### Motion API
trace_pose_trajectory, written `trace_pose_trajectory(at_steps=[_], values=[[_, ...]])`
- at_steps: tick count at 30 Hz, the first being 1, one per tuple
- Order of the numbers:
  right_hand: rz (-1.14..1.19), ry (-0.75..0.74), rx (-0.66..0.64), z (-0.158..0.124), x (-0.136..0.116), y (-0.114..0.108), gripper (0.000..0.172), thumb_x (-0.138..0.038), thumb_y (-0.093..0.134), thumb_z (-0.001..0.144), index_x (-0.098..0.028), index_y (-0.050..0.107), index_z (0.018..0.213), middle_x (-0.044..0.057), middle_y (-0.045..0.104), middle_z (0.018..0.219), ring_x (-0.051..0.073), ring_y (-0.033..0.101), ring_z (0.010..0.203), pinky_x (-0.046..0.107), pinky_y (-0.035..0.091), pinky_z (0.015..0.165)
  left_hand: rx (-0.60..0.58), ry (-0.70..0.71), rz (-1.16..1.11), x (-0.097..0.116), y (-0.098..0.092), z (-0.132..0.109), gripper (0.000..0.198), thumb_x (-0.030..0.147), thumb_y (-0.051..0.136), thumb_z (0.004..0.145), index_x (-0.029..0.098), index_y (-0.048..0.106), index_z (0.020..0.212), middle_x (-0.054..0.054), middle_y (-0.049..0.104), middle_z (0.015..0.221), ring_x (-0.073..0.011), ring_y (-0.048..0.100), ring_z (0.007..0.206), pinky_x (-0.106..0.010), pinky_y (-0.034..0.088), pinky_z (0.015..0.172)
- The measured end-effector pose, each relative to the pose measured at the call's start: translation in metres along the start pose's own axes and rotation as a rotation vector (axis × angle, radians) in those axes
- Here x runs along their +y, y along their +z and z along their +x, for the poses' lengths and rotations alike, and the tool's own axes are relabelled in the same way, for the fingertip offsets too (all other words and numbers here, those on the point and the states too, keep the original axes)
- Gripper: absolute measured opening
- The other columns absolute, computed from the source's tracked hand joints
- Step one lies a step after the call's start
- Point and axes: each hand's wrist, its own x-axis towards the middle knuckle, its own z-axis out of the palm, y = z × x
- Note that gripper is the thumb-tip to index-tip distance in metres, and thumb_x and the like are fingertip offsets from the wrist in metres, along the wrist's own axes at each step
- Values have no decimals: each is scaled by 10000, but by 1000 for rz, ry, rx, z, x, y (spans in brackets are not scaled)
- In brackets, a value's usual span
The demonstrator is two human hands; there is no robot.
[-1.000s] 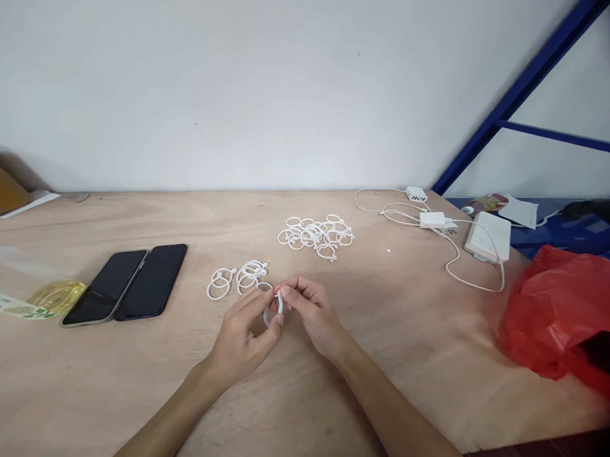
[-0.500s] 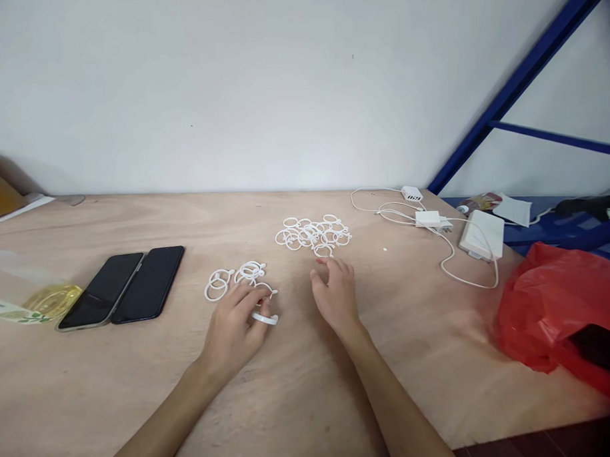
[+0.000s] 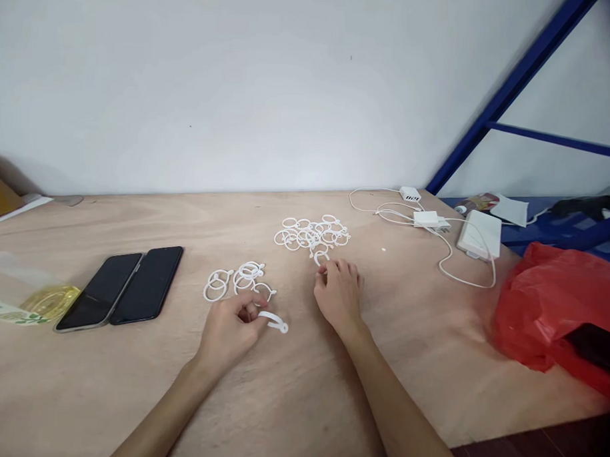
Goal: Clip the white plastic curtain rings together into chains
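My left hand [image 3: 231,332] is curled, its fingers pinching a white plastic ring [image 3: 276,321] that sticks out to the right just above the wooden table [image 3: 299,395]. A small group of white rings [image 3: 238,279] lies just beyond that hand. My right hand [image 3: 339,293] rests on the table with its fingers bent, the fingertips at the near edge of a larger pile of white rings [image 3: 312,234]. Whether those fingertips grip a ring is not clear.
Two dark phones [image 3: 120,287] lie side by side at the left, beside a yellow tape roll [image 3: 50,298]. White chargers and cables [image 3: 435,223] and a white box [image 3: 479,234] sit at the right rear. A red plastic bag [image 3: 557,310] lies at the right edge, under a blue metal frame [image 3: 510,82].
My hands, together on one ring a second ago, have parted. The left hand kept the ring and stayed; the right hand reached forward to the far pile.
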Motion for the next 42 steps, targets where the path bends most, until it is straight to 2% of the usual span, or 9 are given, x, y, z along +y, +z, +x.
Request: trace_pose_trajectory(at_steps=[5, 10, 15, 19, 23, 28, 32, 36, 42], values=[[29, 13, 18, 0, 1, 0, 134, -155, 495, 834, -201, 589, 917, 78, 655, 985, 260, 513, 985, 375, 300, 822, -104, -132, -189, 5, -1, 2, 249, 387, 686, 639, 151, 622, 595, 74, 360, 450, -59, 302, 440, -195, 229, 435], [176, 68, 40, 2, 0, -4, 161, -182, 498, 825, -181, 576, 966, 79, 671, 950, 259, 536, 965, 379, 317, 831, -209, -204, -329, 8, -5, 5, 304, 402, 732, 591, 147, 569, 557, 61, 418, 452, -50, 295, 422, -192, 196, 413], [478, 141, 155, 6, 2, -4, 162, -252, 475, 822, -179, 605, 884, 79, 681, 880, 245, 575, 899, 382, 376, 824, -47, -116, -240, 6, -7, 5, 307, 456, 661, 681, 160, 602, 627, 63, 402, 470, -65, 327, 428, -201, 226, 416], [983, 263, 131, 10, 1, -4, 196, -340, 554, 764, -175, 628, 837, 62, 684, 848, 210, 615, 812, 335, 441, 749, 204, 119, 132, -4, -8, 4, 258, 409, 610, 753, 181, 605, 632, 43, 505, 521, -99, 468, 492, -227, 342, 515], [1313, 406, 91, 12, -1, -7, 221, -343, 648, 670, -162, 650, 797, 29, 675, 758, 183, 621, 744, 305, 461, 710, 240, 139, 337, -11, -10, 6, 197, 395, 615, 764, 215, 666, 828, 32, 650, 651, -133, 599, 547, -248, 401, 560], [1244, 431, 211, 13, 1, -8, 205, -324, 671, 657, -166, 662, 786, 15, 669, 736, 170, 605, 721, 296, 466, 692, 264, 222, 346, -11, -8, 8, 258, 451, 599, 789, 215, 661, 875, -7, 693, 795, -172, 655, 678, -280, 459, 631], [1208, 461, 203, 14, 4, -5, 199, -319, 663, 662, -168, 670, 790, 30, 685, 770, 188, 624, 756, 317, 480, 722, 285, 392, 338, -8, -7, 8, 232, 410, 572, 830, 195, 656, 854, -25, 667, 770, -181, 625, 728, -310, 470, 720], [1189, 484, 177, 14, 6, -2, 208, -313, 671, 649, -161, 678, 791, 48, 694, 787, 205, 635, 781, 332, 487, 740, 266, 463, 322, -8, -6, 7, 187, 352, 571, 842, 184, 653, 861, -34, 663, 780, -182, 611, 746, -318, 471, 741], [1130, 462, 384, 17, 12, 0, 241, -328, 640, 675, -146, 669, 829, 76, 692, 849, 199, 625, 792, 327, 481, 740, 250, 484, 314, -10, -5, 7, 161, 323, 565, 847, 194, 654, 884, -40, 678, 826, -186, 622, 785, -322, 480, 760]])
